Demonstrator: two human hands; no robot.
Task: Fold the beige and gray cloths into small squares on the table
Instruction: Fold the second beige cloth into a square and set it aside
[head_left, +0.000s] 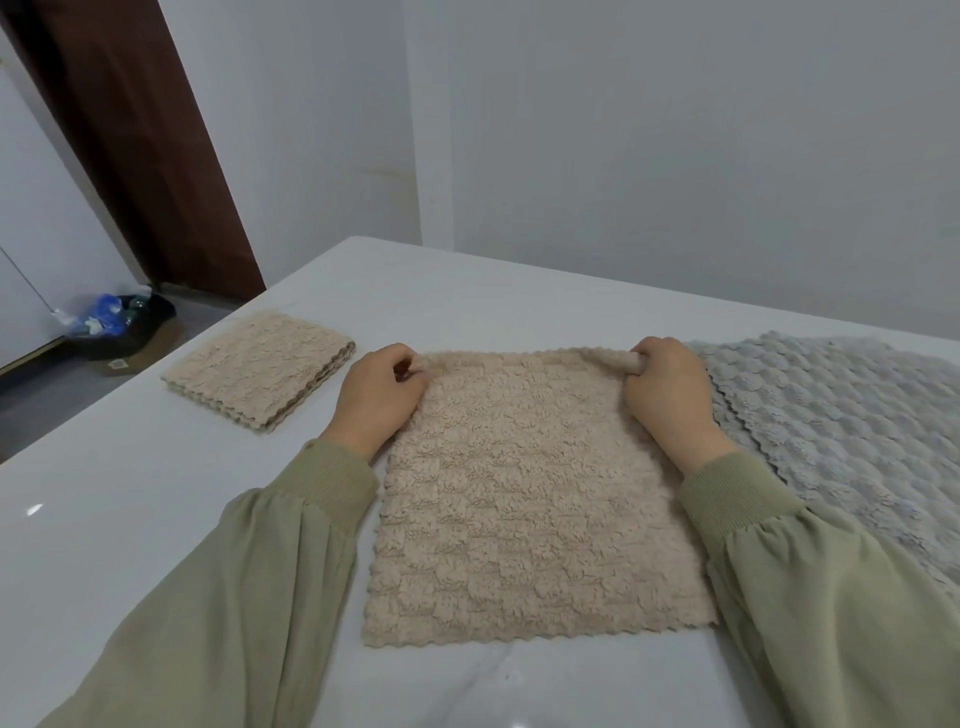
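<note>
1 flat beige cloth (519, 493), 1 folded beige stack (260, 374) & 1 gray pile (831, 415).

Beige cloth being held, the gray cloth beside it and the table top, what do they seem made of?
Beige cloth: looks like soft plush microfibre or fleece, matt; fuzzy ridged pile, scalloped edge. Gray cloth: seemingly the same plush fabric, with bubbly pile. Table: hard, smooth, glossy white top, maybe stone or laminate; it shows a light glint.

Beige waffle-textured cloth (530, 499), grey scalloped cloth (841, 415) (bubbly weave), olive sleeves (249, 587), white table (130, 467)
</note>
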